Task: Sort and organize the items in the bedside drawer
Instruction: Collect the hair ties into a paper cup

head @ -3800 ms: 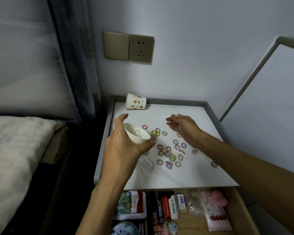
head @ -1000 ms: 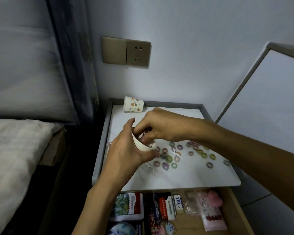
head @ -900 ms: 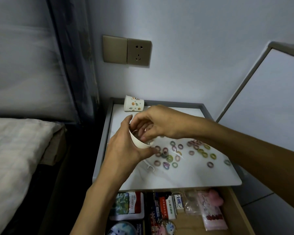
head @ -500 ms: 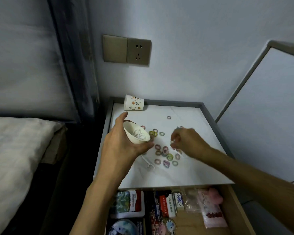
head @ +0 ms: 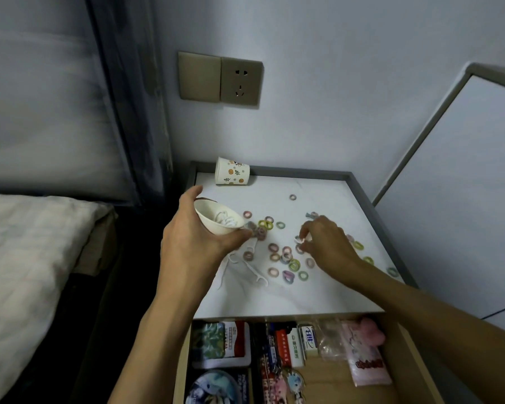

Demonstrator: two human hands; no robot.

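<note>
Left grip (head: 197,243) around a tilted, smooth white cup (head: 216,225); right grip (head: 328,243) seemingly pinched on a small white bit (head: 298,239).

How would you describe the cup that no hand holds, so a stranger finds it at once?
Look below the wall socket to the white nightstand top. At its back left corner a paper cup lies on its side. Unlike the plain white cup in the left hand, it shows orange dots and leaves.

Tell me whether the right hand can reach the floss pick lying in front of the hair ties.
Probably yes: the floss pick lies uncovered on the tabletop near the right hand, and the left hand, holding the white cup, is clear of it.
</note>
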